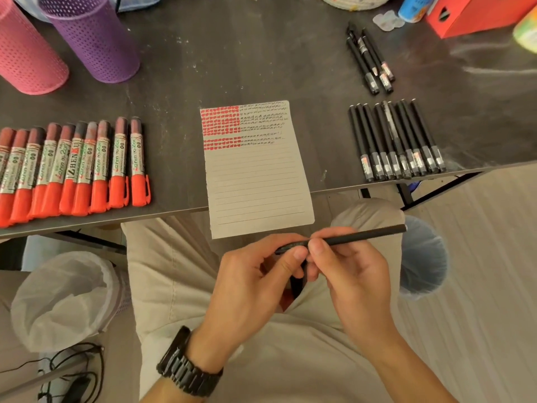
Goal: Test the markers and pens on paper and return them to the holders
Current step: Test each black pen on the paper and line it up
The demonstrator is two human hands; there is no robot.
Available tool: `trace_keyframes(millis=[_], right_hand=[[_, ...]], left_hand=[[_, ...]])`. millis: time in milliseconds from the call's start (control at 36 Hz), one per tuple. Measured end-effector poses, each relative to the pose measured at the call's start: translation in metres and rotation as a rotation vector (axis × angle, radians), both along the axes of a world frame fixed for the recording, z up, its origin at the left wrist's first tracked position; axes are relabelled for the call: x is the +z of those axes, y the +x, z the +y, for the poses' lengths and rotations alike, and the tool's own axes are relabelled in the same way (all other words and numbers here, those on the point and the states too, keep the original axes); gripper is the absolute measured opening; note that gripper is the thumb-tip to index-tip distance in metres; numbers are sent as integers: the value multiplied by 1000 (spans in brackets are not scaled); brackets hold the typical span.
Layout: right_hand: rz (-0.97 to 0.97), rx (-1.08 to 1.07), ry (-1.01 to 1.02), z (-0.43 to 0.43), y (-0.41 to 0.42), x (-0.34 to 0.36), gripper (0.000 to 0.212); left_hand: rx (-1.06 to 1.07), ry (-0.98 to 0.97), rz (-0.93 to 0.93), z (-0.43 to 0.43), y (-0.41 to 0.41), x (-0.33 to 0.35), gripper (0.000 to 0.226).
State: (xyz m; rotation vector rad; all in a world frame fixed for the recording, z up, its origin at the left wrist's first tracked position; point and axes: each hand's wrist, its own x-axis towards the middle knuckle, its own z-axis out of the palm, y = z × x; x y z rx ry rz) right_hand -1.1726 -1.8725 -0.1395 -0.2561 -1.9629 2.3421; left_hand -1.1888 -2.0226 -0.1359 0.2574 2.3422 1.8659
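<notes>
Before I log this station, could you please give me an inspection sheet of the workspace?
Surface: dark table, chalky smudges.
Job's things: lined paper overhanging the edge, partly filled with red and black marks; red markers in a row; black pens in a row, loose pens behind; pink holder, purple holder upright.
Clutter: red box, blue container.
Grippers: left hand and right hand both pinch the held pen over the lap.
Cables: black cables on the floor.
Surroundings: lined bin.
</notes>
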Motion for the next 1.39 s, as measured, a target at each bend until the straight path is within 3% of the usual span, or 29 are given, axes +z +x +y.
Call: trace_keyframes(millis=[56,167,278,361,528,639,722,972,1389], right_hand=[[3,-42,-25,0,-6,3,27],[23,-79,7,4,-18,10,28],[36,-133,101,31,-36,20,28],[45,-207,247,73,-59,32,21],[-26,-281,740,174,-107,65,23],[-167,-250,999,212,-130,67,11],[-301,-179,1143,219,-142,65,10],[-463,-66,1234,216,-152,42,11],[-421,-87,1238,208,-155,39,4]], left_hand=[[8,22,27,7,-7,5,18],[1,-11,50,20,-18,14,21],[-136,-101,90,18,-26,21,44],[-74,-146,159,6,-37,26,41],[231,-424,407,-30,-89,27,21],[184,-687,514,-49,-127,12,38],[132,-815,457,-55,-146,0,47],[161,-809,415,-59,-153,-19,47],[150,-777,366,-58,-149,-12,48]])
